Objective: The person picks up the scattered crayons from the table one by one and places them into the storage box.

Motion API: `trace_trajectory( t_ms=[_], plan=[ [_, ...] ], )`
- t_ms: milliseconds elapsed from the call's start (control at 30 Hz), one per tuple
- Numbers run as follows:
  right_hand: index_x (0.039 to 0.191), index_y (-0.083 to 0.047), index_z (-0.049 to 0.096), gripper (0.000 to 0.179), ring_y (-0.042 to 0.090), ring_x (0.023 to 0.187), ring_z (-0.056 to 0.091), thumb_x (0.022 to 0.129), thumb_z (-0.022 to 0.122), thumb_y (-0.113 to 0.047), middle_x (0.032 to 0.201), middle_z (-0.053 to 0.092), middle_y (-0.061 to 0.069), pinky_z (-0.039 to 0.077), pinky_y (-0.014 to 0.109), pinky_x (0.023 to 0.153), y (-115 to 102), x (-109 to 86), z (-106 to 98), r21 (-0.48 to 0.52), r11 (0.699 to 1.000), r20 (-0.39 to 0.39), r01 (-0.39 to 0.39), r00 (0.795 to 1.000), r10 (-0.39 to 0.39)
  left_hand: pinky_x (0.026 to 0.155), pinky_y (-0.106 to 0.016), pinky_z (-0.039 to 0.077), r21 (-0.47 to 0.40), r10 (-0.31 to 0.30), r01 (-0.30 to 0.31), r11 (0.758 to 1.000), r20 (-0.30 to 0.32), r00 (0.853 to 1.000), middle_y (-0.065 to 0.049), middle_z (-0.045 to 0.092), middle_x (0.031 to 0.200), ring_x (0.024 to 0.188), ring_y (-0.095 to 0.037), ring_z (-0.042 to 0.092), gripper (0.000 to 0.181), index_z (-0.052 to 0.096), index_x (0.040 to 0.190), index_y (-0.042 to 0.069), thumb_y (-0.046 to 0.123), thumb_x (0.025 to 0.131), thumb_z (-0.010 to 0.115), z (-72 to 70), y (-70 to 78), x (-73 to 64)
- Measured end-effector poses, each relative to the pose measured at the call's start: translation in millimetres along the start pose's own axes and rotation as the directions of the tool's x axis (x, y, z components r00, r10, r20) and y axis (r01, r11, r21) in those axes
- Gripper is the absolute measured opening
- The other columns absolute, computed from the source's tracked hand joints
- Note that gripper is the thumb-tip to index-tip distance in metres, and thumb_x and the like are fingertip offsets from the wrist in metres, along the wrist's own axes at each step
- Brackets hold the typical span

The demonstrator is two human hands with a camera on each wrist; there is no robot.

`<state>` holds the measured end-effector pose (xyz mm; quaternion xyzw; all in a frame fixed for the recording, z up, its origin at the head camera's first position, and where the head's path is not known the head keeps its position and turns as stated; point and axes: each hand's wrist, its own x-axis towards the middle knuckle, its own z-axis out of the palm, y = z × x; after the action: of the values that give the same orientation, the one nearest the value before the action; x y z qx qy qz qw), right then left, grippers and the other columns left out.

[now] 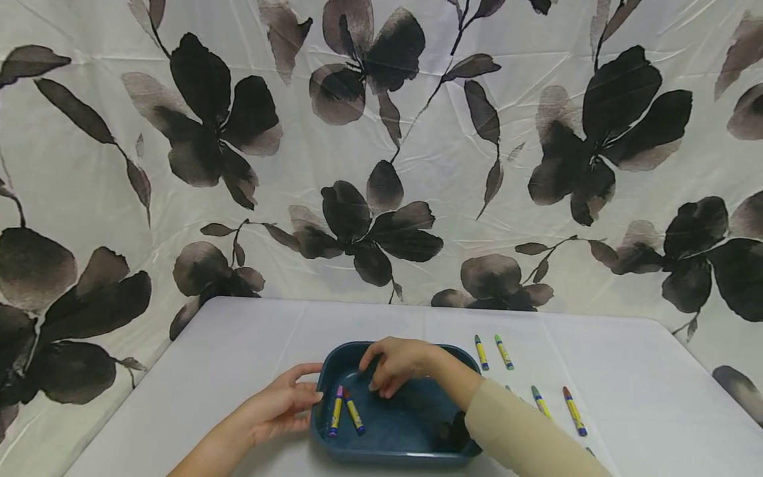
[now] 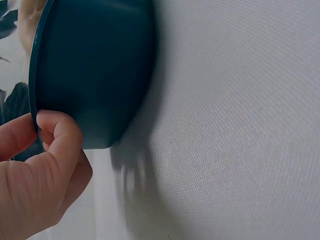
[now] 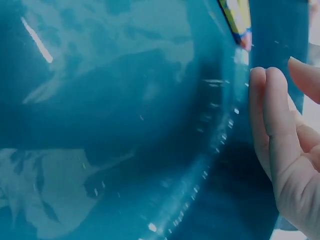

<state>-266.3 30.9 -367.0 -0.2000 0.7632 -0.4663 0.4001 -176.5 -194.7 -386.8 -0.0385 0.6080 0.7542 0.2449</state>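
Note:
A dark blue-green plastic tray point(image 1: 411, 458) stands on the table. My left hand point(image 1: 286, 404) pinches its left rim, thumb and fingertips on either side, as the left wrist view shows. Inside the tray, a purple crayon point(image 1: 336, 411) and a reddish-brown crayon point(image 1: 354, 412) lie at the left. Over the tray's far half hovers my right hand point(image 1: 396, 368), with nothing between its fingers. In the right wrist view its thumb stands apart from the fingers point(image 3: 276, 110), and a blurred crayon point(image 3: 237, 20) shows near the fingertips.
On the white table point(image 1: 256, 338), right of the tray, lie a yellow-orange-tipped crayon point(image 1: 481, 352), a light green one point(image 1: 503, 352), a darker green one point(image 1: 541, 401) and a red one point(image 1: 575, 411). My right forearm point(image 1: 524, 430) partly hides others. Behind hangs a floral cloth point(image 1: 381, 146).

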Motion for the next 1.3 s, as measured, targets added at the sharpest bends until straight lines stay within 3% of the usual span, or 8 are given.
trace_trajectory(
  t_ms=[333,733,1067,1300],
  plan=[
    [0.116,0.002,0.053,0.035,0.020,0.068,0.062,0.082,0.063,0.004,0.083,0.060,0.013,0.055,0.034,0.066,-8.6,-30.4,-32.9,-0.003,0.999,-0.046,0.051,0.998,-0.051,0.070,-0.026,0.050,0.015,-0.006,0.006,1.000,-0.011,1.000,-0.016,0.050,0.114,0.088,-0.016,0.053,0.063,0.016,0.142,0.002,-0.004,0.089,0.050,-0.5,2.0,1.4],
    [0.117,0.003,0.050,0.037,0.020,0.072,0.062,0.083,0.062,0.001,0.082,0.060,0.011,0.054,0.037,0.071,-10.3,-62.5,-62.9,-0.042,0.993,-0.092,0.107,0.990,-0.110,0.070,-0.025,0.049,0.002,-0.009,0.009,1.000,-0.019,1.000,-0.015,0.049,0.113,0.088,-0.016,0.053,0.063,0.017,0.142,0.002,-0.005,0.089,0.050,-0.9,-1.2,0.5],
    [0.118,0.003,0.049,0.038,0.022,0.073,0.060,0.081,0.062,0.000,0.085,0.061,0.015,0.053,0.039,0.072,-0.8,-84.9,-85.1,-0.041,0.988,-0.162,0.149,0.975,-0.154,0.069,-0.025,0.049,-0.004,-0.006,0.006,1.000,-0.012,1.000,-0.015,0.049,0.111,0.087,-0.016,0.053,0.063,0.016,0.142,0.002,-0.005,0.089,0.050,-0.2,-0.7,-1.6],
    [0.117,0.003,0.050,0.038,0.022,0.073,0.061,0.081,0.063,0.000,0.083,0.060,0.012,0.054,0.038,0.070,9.8,-98.6,-94.8,-0.051,0.991,-0.216,0.127,0.967,-0.135,0.068,-0.024,0.049,-0.007,-0.006,0.006,1.000,-0.008,1.000,-0.014,0.050,0.110,0.086,-0.016,0.053,0.063,0.016,0.142,0.002,-0.005,0.089,0.050,-0.3,-0.8,-2.9]
  ],
)
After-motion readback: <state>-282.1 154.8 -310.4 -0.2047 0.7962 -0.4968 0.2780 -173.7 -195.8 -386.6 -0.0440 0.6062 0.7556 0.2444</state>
